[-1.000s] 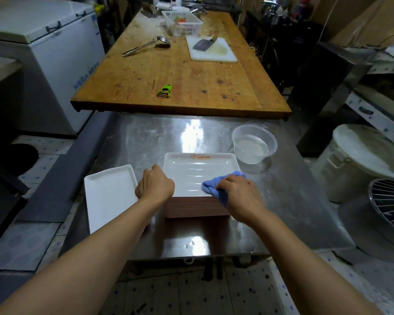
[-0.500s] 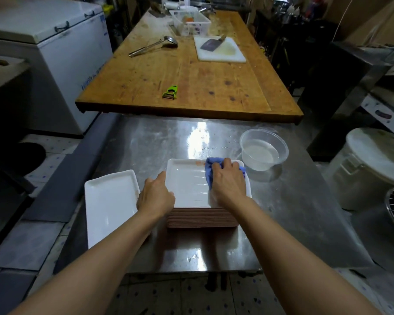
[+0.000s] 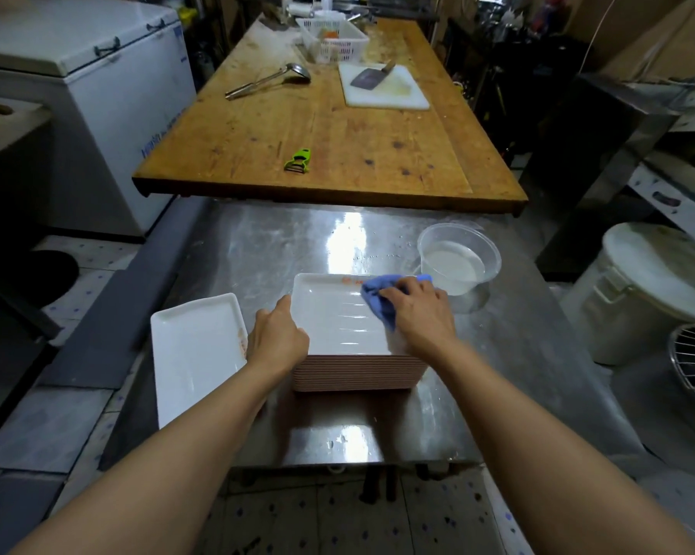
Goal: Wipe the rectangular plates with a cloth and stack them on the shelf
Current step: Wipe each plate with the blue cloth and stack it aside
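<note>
Right grip [image 3: 420,314] clenches cloth [image 3: 378,292] on top plate [image 3: 334,314] (stacked); left grip [image 3: 277,338] grasps its edge.

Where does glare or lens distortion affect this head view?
Head view: bright glare streaks the steel table behind the plate stack and near its front edge; wide-angle bowing curves the wooden table; the background is dim; hands and blue cloth stay sharp.

A stack of white rectangular plates [image 3: 338,314] with pinkish-brown edges sits on the steel counter [image 3: 257,250]. A crumpled blue cloth [image 3: 378,294] lies on its top plate's far right corner. 1 separate white plate [image 3: 195,354] lies flat just left of the stack.
</note>
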